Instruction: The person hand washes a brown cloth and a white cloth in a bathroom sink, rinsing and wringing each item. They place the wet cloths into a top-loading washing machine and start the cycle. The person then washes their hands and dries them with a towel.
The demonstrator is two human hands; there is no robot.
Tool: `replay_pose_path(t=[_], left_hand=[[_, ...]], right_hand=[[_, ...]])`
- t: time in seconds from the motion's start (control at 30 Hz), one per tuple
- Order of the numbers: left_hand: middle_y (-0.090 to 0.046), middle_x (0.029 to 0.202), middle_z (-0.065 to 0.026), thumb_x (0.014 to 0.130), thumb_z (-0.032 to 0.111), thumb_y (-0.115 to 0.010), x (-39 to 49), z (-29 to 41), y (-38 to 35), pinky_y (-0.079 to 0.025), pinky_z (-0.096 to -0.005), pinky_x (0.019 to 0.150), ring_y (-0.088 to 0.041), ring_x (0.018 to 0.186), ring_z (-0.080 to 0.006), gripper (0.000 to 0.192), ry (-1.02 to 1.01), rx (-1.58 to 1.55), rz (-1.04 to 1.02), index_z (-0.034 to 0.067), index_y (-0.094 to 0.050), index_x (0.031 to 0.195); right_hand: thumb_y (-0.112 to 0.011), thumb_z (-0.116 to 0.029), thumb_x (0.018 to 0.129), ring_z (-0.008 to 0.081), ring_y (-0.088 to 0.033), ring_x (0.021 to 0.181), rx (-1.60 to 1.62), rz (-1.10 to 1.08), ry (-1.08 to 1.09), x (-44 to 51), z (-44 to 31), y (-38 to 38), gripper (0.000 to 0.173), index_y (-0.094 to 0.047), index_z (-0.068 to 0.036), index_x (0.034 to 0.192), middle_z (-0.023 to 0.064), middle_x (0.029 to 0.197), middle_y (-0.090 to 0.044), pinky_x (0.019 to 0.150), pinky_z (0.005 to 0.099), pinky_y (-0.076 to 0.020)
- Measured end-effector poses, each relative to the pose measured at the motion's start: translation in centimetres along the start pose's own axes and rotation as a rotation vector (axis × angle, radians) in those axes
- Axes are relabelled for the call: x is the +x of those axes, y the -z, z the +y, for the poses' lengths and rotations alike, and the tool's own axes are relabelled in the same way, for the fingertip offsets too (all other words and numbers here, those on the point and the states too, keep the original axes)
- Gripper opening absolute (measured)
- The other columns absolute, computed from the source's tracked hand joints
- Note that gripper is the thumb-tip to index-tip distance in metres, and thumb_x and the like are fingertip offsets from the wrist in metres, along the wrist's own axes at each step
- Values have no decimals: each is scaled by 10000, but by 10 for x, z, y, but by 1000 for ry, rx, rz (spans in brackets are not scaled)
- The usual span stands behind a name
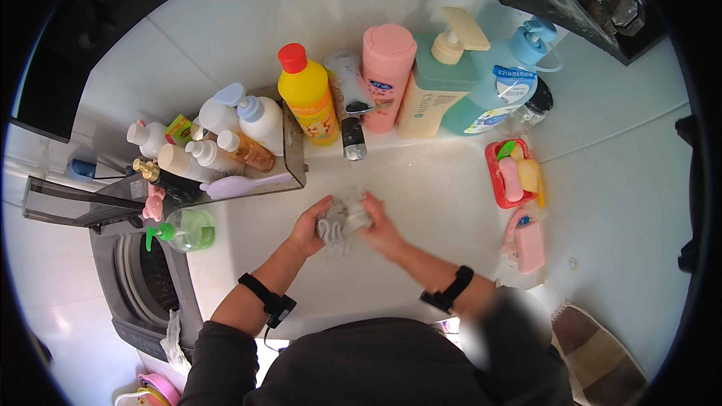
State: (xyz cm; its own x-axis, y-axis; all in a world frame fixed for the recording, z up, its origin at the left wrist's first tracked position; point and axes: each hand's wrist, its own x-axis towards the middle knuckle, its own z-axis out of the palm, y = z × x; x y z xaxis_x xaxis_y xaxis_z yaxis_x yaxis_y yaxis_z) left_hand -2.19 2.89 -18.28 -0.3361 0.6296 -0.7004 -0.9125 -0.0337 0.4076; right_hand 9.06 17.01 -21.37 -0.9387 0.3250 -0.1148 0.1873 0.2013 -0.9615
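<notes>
A crumpled light grey cloth [334,226] is bunched between my two hands, over the white basin [440,237]. My left hand [309,230] grips its left side, while my right hand [382,226] holds the right side and looks slightly blurred. Just beyond the hands, the black-and-chrome tap spout [354,141] points down towards the cloth. Water appears to run from it, though the stream is faint. The fingertips of both hands are partly hidden by the cloth's folds.
Behind the tap stand a yellow bottle with a red cap [309,101], a pink bottle [386,79] and pump bottles [437,90]. A red soap dish [492,180] sits at right, a green-pump soap bottle [189,231] at left. The washing machine [107,259] stands open beside the basin.
</notes>
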Motion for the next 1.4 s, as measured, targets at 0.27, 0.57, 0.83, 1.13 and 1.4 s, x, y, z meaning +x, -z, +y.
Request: replay_pose_path(t=[0.27,0.57,0.83,1.13,1.4], left_hand=[[-516,1165,-98,909,444,-398,-1,-1,-18,-412,-431,901,-504,1035,-288,416,114,-216,-374,164,-462,1210],[-537,719,1,867,381,-546,-27,13,-32,-380,-222,536,-439,603,-77,312,-27,996,32,74,-589,901],[-485,1084,-94,660,46,-674,-24,36,18,-423,-369,778,-476,987,-201,470,-383,1768,119,125,-482,1081],[-96,1474,-62,691,146,-612,-5,6,25,-213,-635,985,-59,1355,-346,767,-245,2540,20,130,-258,1372],[-435,1235,-121,713,74,-534,19,2,32,-472,-422,817,-478,1041,-303,616,85,1275,149,124,-386,1309]], right_hand=[[-738,-170,615,386,-352,1188,-227,238,367,-16,-92,-23,309,-557,-80,849,156,1212,-477,1027,525,-187],[-668,-330,706,362,-575,690,-207,216,14,51,-37,27,355,-544,-5,777,168,724,-598,627,416,-458],[-501,-455,825,364,-325,1212,-1259,-148,-231,30,-16,76,406,-567,-183,1120,127,1240,-445,954,636,-205],[-522,-320,823,423,-227,1276,-1406,-468,-117,22,14,45,583,-296,-309,1360,133,1406,-272,982,653,-118],[-535,-255,810,322,-402,1179,-1335,-216,-76,24,20,48,358,-529,-293,1166,111,1205,-493,959,577,-242]])
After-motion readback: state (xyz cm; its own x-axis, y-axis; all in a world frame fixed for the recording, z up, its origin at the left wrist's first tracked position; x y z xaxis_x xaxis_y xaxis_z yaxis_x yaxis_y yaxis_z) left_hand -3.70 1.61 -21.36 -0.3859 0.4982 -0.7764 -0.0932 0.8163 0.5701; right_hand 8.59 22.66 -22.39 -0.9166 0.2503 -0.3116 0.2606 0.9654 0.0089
